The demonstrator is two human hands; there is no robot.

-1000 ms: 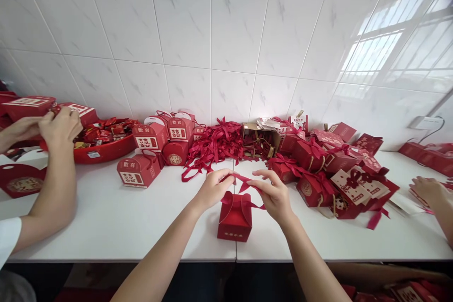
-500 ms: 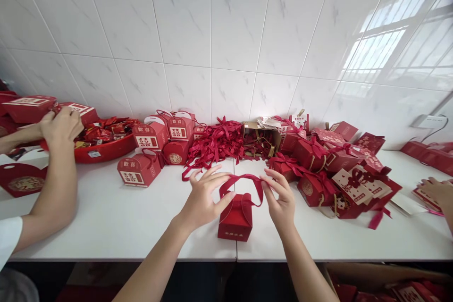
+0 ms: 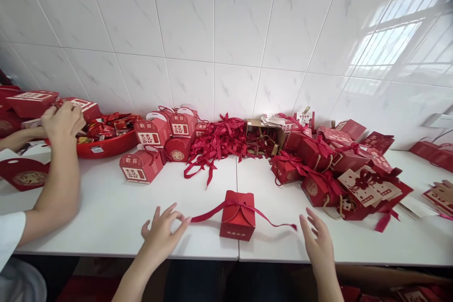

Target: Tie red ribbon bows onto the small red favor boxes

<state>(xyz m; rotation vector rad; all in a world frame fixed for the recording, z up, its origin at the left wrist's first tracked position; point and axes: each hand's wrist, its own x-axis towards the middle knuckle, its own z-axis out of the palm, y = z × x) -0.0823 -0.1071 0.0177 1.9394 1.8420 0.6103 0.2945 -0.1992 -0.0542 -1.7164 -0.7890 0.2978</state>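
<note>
A small red gift box (image 3: pixel 238 222) stands upright near the table's front edge, its top flaps folded together. Across its top lies a dark red ribbon (image 3: pixel 208 213), crossed at the middle, with one tail out to each side. My left hand (image 3: pixel 164 229) pinches the left tail's end between thumb and forefinger, the other fingers spread. To the right of the box, my right hand (image 3: pixel 317 236) is open, fingers apart. The right tail's end hangs just short of that hand, not touching it.
Behind the box lies a heap of loose ribbons (image 3: pixel 219 141) beside a cardboard box (image 3: pixel 265 127). Decorated gift boxes are piled at right (image 3: pixel 323 188) and stacked at left (image 3: pixel 143 166). A co-worker's arm (image 3: pixel 63 165) reaches past a red basin (image 3: pixel 106 146) of wrapped sweets.
My hands have moved apart to either side. The ribbon, earlier a raised loop above the box, now lies crossed and drawn out over its top. My right hand has let go of its end.
</note>
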